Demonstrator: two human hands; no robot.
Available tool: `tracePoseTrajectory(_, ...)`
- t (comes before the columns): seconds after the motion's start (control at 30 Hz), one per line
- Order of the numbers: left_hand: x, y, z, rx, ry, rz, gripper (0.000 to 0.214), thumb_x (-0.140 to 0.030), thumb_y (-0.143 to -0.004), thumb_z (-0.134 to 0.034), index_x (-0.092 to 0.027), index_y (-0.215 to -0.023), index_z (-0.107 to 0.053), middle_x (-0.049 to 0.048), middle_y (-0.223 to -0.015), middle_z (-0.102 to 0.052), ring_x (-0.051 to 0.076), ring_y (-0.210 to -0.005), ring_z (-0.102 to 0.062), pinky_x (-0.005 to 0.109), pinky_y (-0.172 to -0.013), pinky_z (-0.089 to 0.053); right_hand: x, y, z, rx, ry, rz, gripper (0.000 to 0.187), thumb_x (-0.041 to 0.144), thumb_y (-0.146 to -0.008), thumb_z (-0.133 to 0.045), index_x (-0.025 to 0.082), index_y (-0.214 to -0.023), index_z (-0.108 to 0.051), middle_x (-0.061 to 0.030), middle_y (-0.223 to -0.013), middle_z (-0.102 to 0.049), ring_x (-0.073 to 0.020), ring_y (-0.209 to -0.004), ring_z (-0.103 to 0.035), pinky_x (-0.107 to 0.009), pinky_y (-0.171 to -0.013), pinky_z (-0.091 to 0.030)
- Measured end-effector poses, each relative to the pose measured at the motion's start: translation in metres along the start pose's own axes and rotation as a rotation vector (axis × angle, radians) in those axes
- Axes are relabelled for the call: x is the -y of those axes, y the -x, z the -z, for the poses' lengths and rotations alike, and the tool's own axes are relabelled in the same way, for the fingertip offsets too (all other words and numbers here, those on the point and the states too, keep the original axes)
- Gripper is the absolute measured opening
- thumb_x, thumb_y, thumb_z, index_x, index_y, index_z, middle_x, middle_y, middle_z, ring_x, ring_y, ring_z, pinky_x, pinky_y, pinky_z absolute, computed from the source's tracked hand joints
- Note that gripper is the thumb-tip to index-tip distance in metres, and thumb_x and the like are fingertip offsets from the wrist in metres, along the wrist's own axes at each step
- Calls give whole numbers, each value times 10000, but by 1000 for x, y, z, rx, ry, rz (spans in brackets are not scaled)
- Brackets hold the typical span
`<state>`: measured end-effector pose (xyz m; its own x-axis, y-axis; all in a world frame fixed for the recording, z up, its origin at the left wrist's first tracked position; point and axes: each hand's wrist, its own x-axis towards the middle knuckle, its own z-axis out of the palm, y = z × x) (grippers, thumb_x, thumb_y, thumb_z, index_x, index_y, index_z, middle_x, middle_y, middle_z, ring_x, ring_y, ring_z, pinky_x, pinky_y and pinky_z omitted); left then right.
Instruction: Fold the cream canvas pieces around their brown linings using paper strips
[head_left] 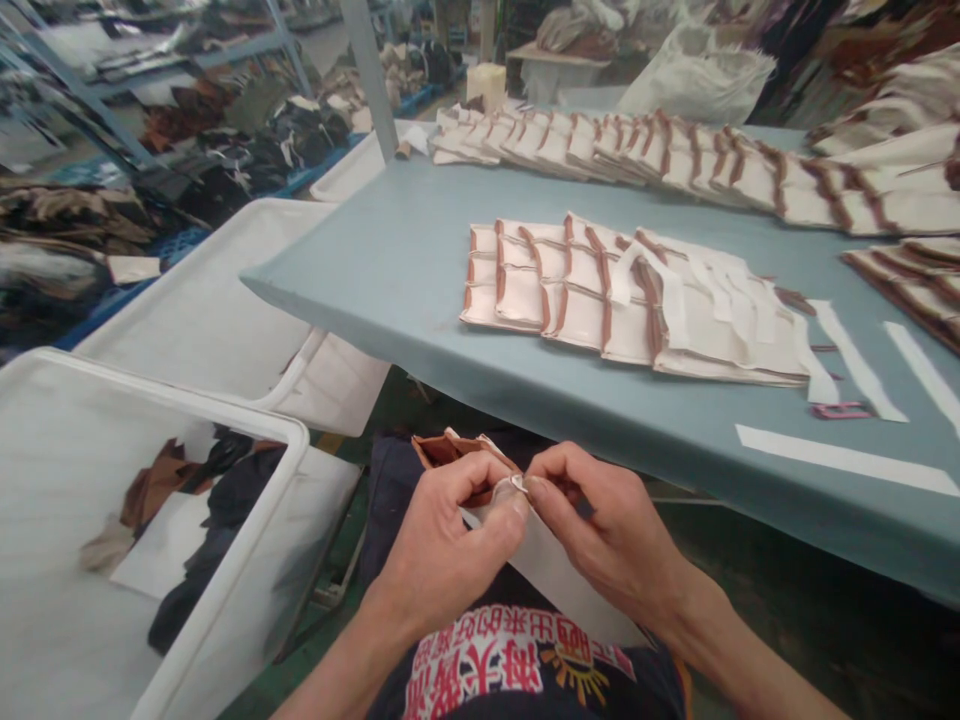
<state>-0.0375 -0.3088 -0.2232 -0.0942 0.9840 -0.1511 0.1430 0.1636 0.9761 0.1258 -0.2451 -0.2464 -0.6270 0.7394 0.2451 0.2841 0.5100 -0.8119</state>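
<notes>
In my lap, just off the table's edge, lies a sewn fabric panel (562, 570), pale on its flat side, with brown folded pocket edges at its far end. My left hand (457, 535) is closed on its near edge, thumb and fingers pinching the material. Beside it my right hand (619, 520) pinches the same edge, the fingertips of both hands almost meeting around a small whitish bit. What that bit is, I cannot make out. Beyond the hands, a row of overlapping cream panels with brown trim (570, 285) lies on the table, several white strips (675, 300) draped over them.
The blue-green table (375, 240) also bears a loose white strip (847, 460), a small pink tool (840, 410) and a longer row of panels (645, 150) at the back. A white bin (300, 430) with scraps stands at left, another bin (217, 300) behind it.
</notes>
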Motion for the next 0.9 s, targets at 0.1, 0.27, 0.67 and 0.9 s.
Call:
tracePoseTrajectory(0.1, 0, 0, -2, -12, -5, 4, 201, -279, -846, -533, -175, -675, -552, -24, -662, -515, 116, -615, -448, 230, -572, -378, 0, 1, 0, -38, 26, 47, 182, 209, -1029, -540, 197, -858, -601, 31, -721, -629, -100, -596, -561, -216, -576, -412)
tracePoseTrajectory(0.27, -1, 2, -3, -34, -89, -9, 197, -266, -846, -527, -175, -678, -574, -15, -670, -555, 125, -626, -480, 237, -577, -384, 3, -4, 16, 46, 98, 184, 117, 180, -1016, -568, 180, -922, -639, 5, -787, -665, -110, -649, -610, -217, -605, -439)
tracePoseTrajectory(0.67, 2, 1, -7, -17, -158, -54, 199, -220, -857, -501, -170, -697, -608, -8, -697, -579, 138, -672, -495, 259, -638, -393, 15, -11, 27, 184, 134, -15, 178, 138, -940, -580, 195, -771, -584, 36, -650, -623, -102, -553, -552, -224, -517, -362)
tracePoseTrajectory(0.9, 10, -3, -2, 56, 48, 49, 318, -398, -884, -606, -163, -672, -572, -23, -654, -500, 118, -619, -435, 232, -569, -356, 11, -5, 11, 132, -113, -281, 174, 210, -930, -575, 201, -756, -582, 45, -625, -593, -99, -534, -510, -215, -485, -350)
